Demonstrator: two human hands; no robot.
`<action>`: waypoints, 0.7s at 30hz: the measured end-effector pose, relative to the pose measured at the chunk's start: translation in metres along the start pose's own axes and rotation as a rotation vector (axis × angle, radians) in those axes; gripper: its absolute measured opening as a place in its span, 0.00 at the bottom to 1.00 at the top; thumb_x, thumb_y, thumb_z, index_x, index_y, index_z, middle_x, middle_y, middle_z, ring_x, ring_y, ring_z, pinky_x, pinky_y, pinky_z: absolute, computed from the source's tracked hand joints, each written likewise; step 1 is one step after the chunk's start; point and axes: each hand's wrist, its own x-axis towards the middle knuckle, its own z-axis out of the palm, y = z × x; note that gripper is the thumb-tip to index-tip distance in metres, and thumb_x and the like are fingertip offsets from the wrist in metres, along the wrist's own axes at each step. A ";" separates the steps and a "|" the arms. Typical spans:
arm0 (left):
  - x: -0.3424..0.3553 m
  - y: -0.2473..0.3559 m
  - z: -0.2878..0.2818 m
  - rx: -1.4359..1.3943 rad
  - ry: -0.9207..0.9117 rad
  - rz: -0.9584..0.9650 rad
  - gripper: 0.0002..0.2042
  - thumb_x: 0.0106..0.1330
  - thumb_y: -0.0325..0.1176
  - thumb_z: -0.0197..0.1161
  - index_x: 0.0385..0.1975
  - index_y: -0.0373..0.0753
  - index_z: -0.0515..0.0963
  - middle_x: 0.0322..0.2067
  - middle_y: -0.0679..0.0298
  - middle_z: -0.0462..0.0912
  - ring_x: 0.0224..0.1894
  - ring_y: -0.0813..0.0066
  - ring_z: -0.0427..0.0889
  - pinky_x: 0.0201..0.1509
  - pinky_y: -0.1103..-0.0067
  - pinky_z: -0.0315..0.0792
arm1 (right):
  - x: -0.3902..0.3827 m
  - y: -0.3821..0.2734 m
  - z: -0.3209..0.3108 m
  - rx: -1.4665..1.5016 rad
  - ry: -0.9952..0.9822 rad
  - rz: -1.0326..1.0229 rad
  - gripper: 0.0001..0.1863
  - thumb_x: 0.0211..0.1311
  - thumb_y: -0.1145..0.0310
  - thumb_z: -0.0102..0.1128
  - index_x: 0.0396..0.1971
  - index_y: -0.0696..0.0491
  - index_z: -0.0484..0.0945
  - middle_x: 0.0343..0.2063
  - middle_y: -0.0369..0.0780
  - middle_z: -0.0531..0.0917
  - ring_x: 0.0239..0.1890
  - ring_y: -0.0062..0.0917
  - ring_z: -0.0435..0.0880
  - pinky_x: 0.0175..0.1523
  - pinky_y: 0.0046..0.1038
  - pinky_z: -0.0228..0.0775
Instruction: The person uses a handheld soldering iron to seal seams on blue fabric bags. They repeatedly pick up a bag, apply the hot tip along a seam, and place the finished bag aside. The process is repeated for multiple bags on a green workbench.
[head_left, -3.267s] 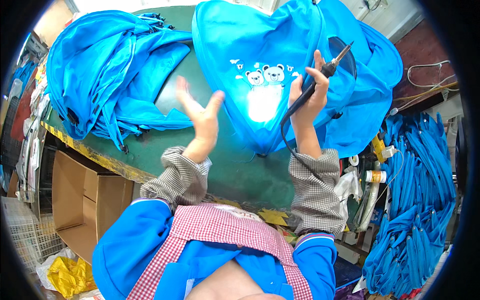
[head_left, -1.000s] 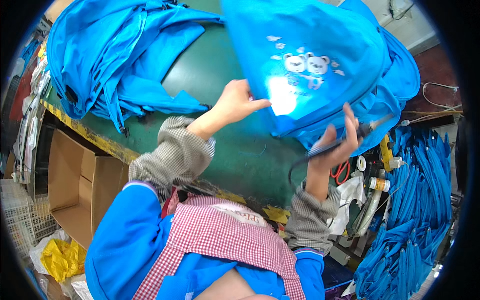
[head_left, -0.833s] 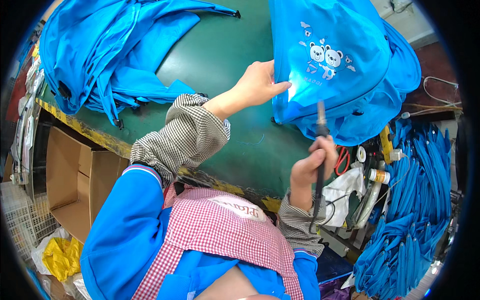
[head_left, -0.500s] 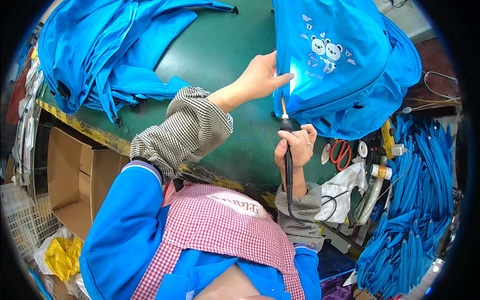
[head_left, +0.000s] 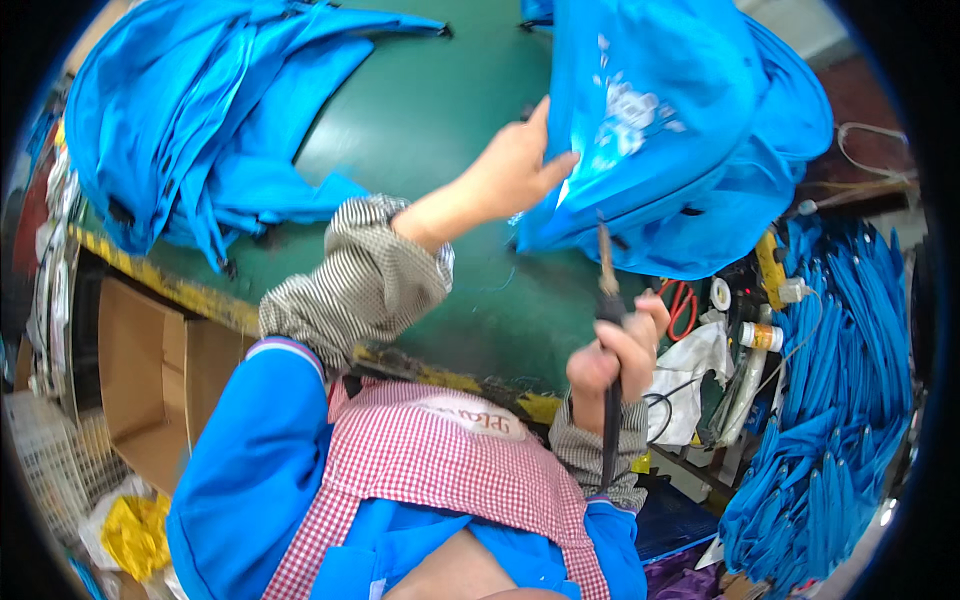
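Observation:
My left hand is closed on the near-left edge of a blue fabric cover, its thumb lying over the cloth. White bear figures are printed on this cover, smeared by motion. In my right hand is a soldering iron, held by its black handle with the metal tip pointing away from me. The tip is just in front of the cover's near edge; whether it touches the cloth I cannot tell. A bright patch of light falls on the fabric beside my left thumb.
More blue fabric covers lie piled at the left of the green table. Red-handled scissors, a tape roll and a white bottle lie at right. Blue fabric pieces hang beyond them; a cardboard box stands lower left.
My right hand has drawn the soldering iron back toward me and to the right, away from the edge near my left thumb. My left hand, still gripping, and the cover have shifted slightly left.

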 end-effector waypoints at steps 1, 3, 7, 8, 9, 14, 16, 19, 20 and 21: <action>-0.005 -0.010 0.025 0.086 0.154 0.186 0.25 0.59 0.38 0.63 0.53 0.34 0.64 0.31 0.47 0.78 0.33 0.47 0.77 0.35 0.63 0.71 | 0.005 -0.004 -0.007 -0.002 0.116 -0.025 0.13 0.69 0.62 0.43 0.31 0.53 0.74 0.14 0.37 0.70 0.18 0.25 0.69 0.47 0.39 0.67; -0.025 0.000 0.061 0.109 -0.125 0.094 0.27 0.60 0.43 0.62 0.53 0.33 0.64 0.39 0.43 0.74 0.45 0.45 0.73 0.48 0.61 0.68 | 0.012 -0.004 -0.024 -0.107 0.130 0.050 0.16 0.70 0.59 0.40 0.30 0.54 0.71 0.13 0.36 0.68 0.17 0.25 0.68 0.47 0.41 0.68; -0.036 -0.013 0.083 -0.314 -0.345 -0.578 0.27 0.55 0.47 0.69 0.50 0.37 0.73 0.39 0.56 0.80 0.47 0.64 0.77 0.54 0.70 0.68 | 0.007 0.005 -0.060 -0.182 0.351 0.101 0.18 0.70 0.61 0.37 0.25 0.57 0.67 0.16 0.40 0.70 0.20 0.27 0.70 0.50 0.46 0.68; -0.032 -0.017 0.079 -0.219 -0.107 -0.281 0.25 0.55 0.47 0.69 0.47 0.37 0.76 0.38 0.57 0.80 0.44 0.67 0.78 0.52 0.72 0.69 | 0.002 0.008 -0.071 -0.286 0.422 0.103 0.18 0.70 0.60 0.34 0.25 0.57 0.65 0.18 0.42 0.72 0.23 0.31 0.74 0.51 0.47 0.69; -0.001 0.001 0.065 -0.256 0.045 -0.175 0.18 0.59 0.43 0.66 0.41 0.35 0.77 0.35 0.58 0.81 0.38 0.70 0.80 0.42 0.76 0.71 | -0.005 0.014 -0.087 -0.410 0.492 0.107 0.19 0.70 0.60 0.31 0.25 0.57 0.63 0.21 0.45 0.75 0.27 0.35 0.79 0.52 0.49 0.69; 0.165 0.097 0.037 0.048 0.299 0.376 0.10 0.69 0.36 0.55 0.34 0.35 0.78 0.17 0.54 0.76 0.16 0.74 0.75 0.21 0.77 0.68 | -0.062 0.045 -0.143 -0.374 0.788 0.094 0.17 0.69 0.62 0.27 0.28 0.57 0.60 0.40 0.64 0.78 0.48 0.48 0.79 0.55 0.44 0.70; 0.209 0.093 0.099 -0.036 0.175 0.673 0.08 0.64 0.35 0.59 0.37 0.39 0.77 0.27 0.56 0.82 0.23 0.60 0.79 0.28 0.72 0.73 | -0.057 0.054 -0.133 -0.365 0.795 0.132 0.15 0.68 0.63 0.29 0.27 0.57 0.61 0.40 0.63 0.78 0.48 0.50 0.78 0.56 0.47 0.67; 0.243 0.093 0.212 0.240 0.046 0.378 0.10 0.66 0.46 0.53 0.33 0.48 0.76 0.22 0.52 0.79 0.26 0.49 0.80 0.25 0.59 0.73 | -0.053 0.053 -0.123 -0.344 0.730 0.240 0.12 0.65 0.64 0.35 0.27 0.56 0.63 0.37 0.57 0.79 0.46 0.48 0.76 0.54 0.48 0.62; 0.253 0.079 0.253 0.275 0.047 0.402 0.10 0.65 0.45 0.54 0.32 0.48 0.76 0.22 0.53 0.80 0.25 0.50 0.81 0.27 0.59 0.75 | -0.059 0.055 -0.123 -0.325 0.711 0.255 0.13 0.64 0.64 0.37 0.28 0.58 0.64 0.37 0.58 0.78 0.46 0.47 0.76 0.54 0.45 0.65; 0.257 0.064 0.290 0.333 -0.021 0.332 0.09 0.64 0.45 0.55 0.33 0.49 0.77 0.24 0.55 0.81 0.28 0.53 0.82 0.31 0.60 0.76 | -0.066 0.057 -0.123 -0.333 0.703 0.289 0.13 0.64 0.64 0.39 0.28 0.60 0.65 0.37 0.58 0.77 0.45 0.46 0.77 0.53 0.43 0.67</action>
